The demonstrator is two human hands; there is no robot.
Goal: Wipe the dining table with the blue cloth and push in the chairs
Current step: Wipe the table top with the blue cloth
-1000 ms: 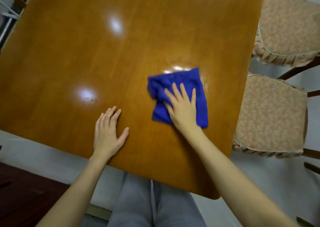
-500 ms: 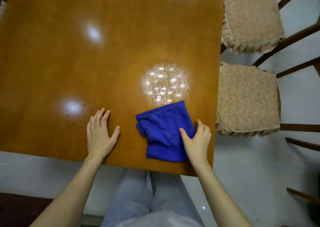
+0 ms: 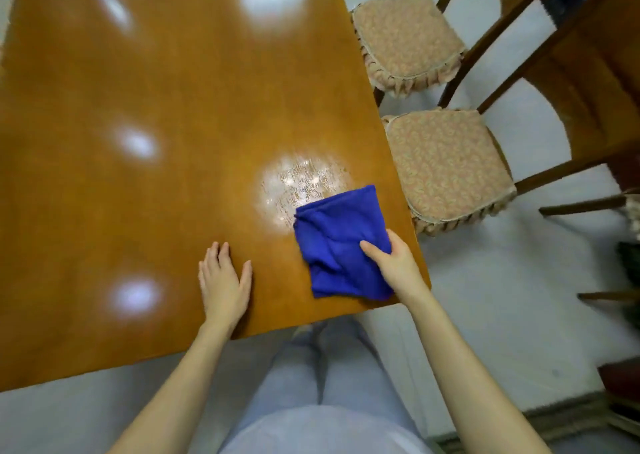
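Near the table's (image 3: 138,194) right front corner, right hand (image 3: 394,259) sits at the right edge of the blue cloth (image 3: 339,242), forearm coming in from lower right. Thumb lies on top of the cloth, pointing left. Fingers wrap the cloth's right edge and are mostly hidden, so it looks like a pinch; can't confirm contact underneath. Cloth is folded and rumpled, flat on the tabletop, most of it left of and beyond the grip, near edge close to the table's front edge. Its far left corner overlaps a smeary wet patch (image 3: 301,183). Left hand (image 3: 223,280) is flat on the wood, palm down, fingers straight and close together, thumb splayed right, holding nothing; near the cloth, not touching. Two cushioned chairs stand along the right side: near chair (image 3: 446,162) just beside the table edge, far chair (image 3: 405,38) beyond it.
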